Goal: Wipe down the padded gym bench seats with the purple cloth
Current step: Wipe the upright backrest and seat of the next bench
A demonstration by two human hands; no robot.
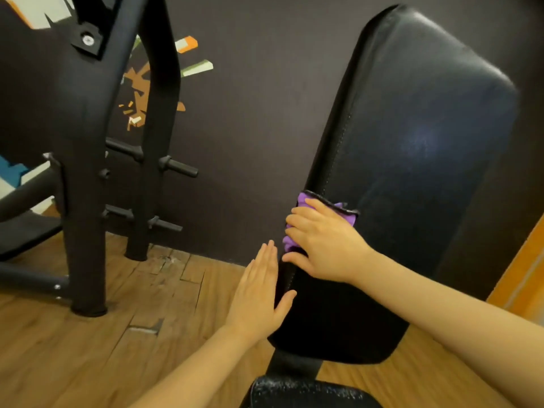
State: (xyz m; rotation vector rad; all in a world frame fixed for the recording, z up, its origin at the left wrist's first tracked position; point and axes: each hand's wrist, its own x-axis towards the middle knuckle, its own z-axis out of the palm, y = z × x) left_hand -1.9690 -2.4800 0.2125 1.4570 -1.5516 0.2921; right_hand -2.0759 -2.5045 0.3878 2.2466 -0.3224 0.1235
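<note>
Head view: our right hand (323, 245) presses the cloth (303, 201) onto the pad's (412, 172) 9 o'clock edge, fingers (300, 222) clenched on it; left hand (259, 295) flat, released, against the pad's side.

The scene is dim and evenly lit, with a soft bluish-white sheen on the black padded backrest (418, 148) as the main highlight and fine speckled glints on the seat pad (309, 391) at the bottom edge. The whole picture is slightly soft, with the black machine frame (85, 142) on the left smeared and short on detail, and the dark wall (250, 98) nearly featureless. Wide-angle distortion bows the frame's uprights and the backrest's edges outward, and shadows on the wooden floor (103, 343) are faint and diffuse.
</note>
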